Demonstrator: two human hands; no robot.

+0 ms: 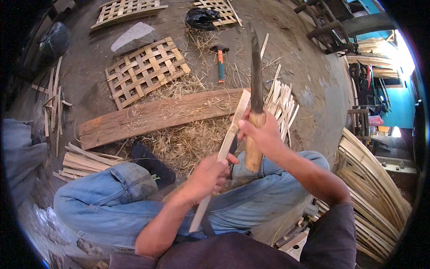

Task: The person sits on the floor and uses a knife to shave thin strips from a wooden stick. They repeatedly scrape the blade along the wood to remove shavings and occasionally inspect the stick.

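Evidently the step in hand is dressing a single wooden strip (225,145), judging by the pale shavings (179,145) strewn over the floor near the feet. The strip slants upward over the person's lap, its lower end near the belly and its upper end overlapping the long plank (156,119) in view. The left hand (207,177) is curled round it at about the middle, thumb uppermost, fingers closed in. The right hand (263,129) is wrapped firmly round the wooden handle of a large knife (256,83), whose blade points up and away; its thumb side also appears to touch the strip. No cut shows at this moment, as the blade stands beside the strip's tip. The next move probably calls for turning or sliding the strip with the left hand, then laying the edge nearly flat against it, keeping the left fingers clear of the blade's path.
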